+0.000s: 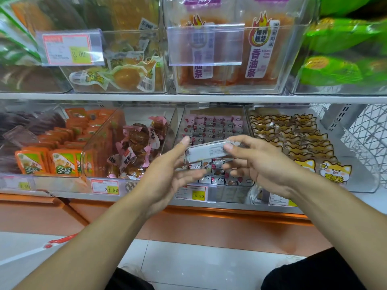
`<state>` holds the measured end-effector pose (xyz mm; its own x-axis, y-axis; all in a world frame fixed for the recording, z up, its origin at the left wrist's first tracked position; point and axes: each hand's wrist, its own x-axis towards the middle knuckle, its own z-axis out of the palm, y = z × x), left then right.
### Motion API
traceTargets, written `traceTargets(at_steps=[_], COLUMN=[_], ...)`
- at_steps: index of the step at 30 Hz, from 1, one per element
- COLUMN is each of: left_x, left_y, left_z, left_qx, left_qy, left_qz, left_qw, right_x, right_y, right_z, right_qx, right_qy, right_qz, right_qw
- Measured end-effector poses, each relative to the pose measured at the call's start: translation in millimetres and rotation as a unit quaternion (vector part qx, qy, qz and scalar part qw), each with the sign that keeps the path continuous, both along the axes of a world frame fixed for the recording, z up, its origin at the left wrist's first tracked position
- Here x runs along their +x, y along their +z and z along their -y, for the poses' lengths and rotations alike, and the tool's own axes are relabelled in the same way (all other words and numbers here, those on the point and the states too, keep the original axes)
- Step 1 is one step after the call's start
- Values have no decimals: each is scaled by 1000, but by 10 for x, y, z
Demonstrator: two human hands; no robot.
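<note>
The packet (pixel 206 152) is a flat, pale grey oblong. Its fine print is too small to read. It sits level between your fingers, in front of the bin (pixel 211 109) of pink-and-white sweets. Your right hand (pixel 270 170) reaches in palm down, fingers (pixel 228 147) clamped on its right end. Your left hand (pixel 167 174) has its fingers straight and apart, thumb touching the left end. Below your fingers, price tags read 15.80 (pixel 198 195) and 29.90 (pixel 112 189).

Head camera looks down, close to shelf (pixel 188 97).
</note>
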<state>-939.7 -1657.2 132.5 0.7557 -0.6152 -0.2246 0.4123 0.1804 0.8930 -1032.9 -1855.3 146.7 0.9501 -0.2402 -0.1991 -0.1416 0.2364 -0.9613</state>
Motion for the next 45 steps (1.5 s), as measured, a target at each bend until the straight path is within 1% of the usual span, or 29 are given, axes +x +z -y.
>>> traceTargets(at_steps=[2,3,5,6,8,10,12,14,16,19,21,23,26,29,31,32,33,34,35,36,37,39,40,41,44,45], left_x=[8,16,28,34,53,55,45,31,29,28,26,29,28,6,0,4,17,32,42,44,40,32,32,41,110,133], left_y=[3,-9,-34,-41,-67,-70,-85,-95,-105,-112,-118,-134,-136,-137,-136,-134,-135,-140,-151,-170,-191,-245,-273,-299,-362,-380], left_z=[3,7,14,18,18,12,5,3,11,40,64,71,75,108,139,153,169,185,207,232,259,327,364,397,491,517], left_qx=[10,14,16,13,-1,-4,30,61,58,31,36,36,23,32,47,67,93,118,143,174,214,306,342,371,456,484], left_qy=[1,6,14,16,16,11,5,10,19,27,35,36,47,65,80,90,102,112,118,117,110,75,50,23,-34,-43], left_qz=[-37,-42,-35,-25,10,67,133,174,170,108,70,60,79,108,131,161,202,249,295,344,396,505,547,572,603,602], left_qw=[999,999,999,999,1000,998,991,983,984,993,996,997,995,991,987,981,970,955,937,915,886,804,763,731,653,634], right_x=[5,7,18,26,47,65,74,79,77,66,49,38,45,76,118,139,159,183,206,226,244,296,321,345,402,419], right_y=[-11,-11,-17,-20,-16,-14,-19,-32,-23,-4,1,0,-6,-45,-61,-62,-54,-45,-32,-17,-13,-50,-69,-88,-119,-122], right_z=[16,17,18,16,7,0,-7,-7,-12,-11,-7,-3,3,-18,-26,-22,-4,30,73,105,125,150,149,142,118,113], right_qx=[-18,-27,-28,-13,41,82,95,106,113,104,99,94,107,125,120,104,62,-20,-124,-217,-279,-344,-363,-378,-425,-434], right_qy=[27,45,69,70,51,23,4,-8,-18,-9,2,1,-22,-51,-94,-128,-167,-208,-237,-247,-240,-212,-199,-187,-168,-166], right_qz=[17,17,11,9,5,-6,-33,-53,-50,-22,-9,-4,3,-6,13,35,59,79,92,101,104,95,90,89,87,85], right_qw=[999,998,997,997,998,996,995,993,992,994,995,996,994,991,988,986,982,975,959,939,924,910,906,902,885,882])
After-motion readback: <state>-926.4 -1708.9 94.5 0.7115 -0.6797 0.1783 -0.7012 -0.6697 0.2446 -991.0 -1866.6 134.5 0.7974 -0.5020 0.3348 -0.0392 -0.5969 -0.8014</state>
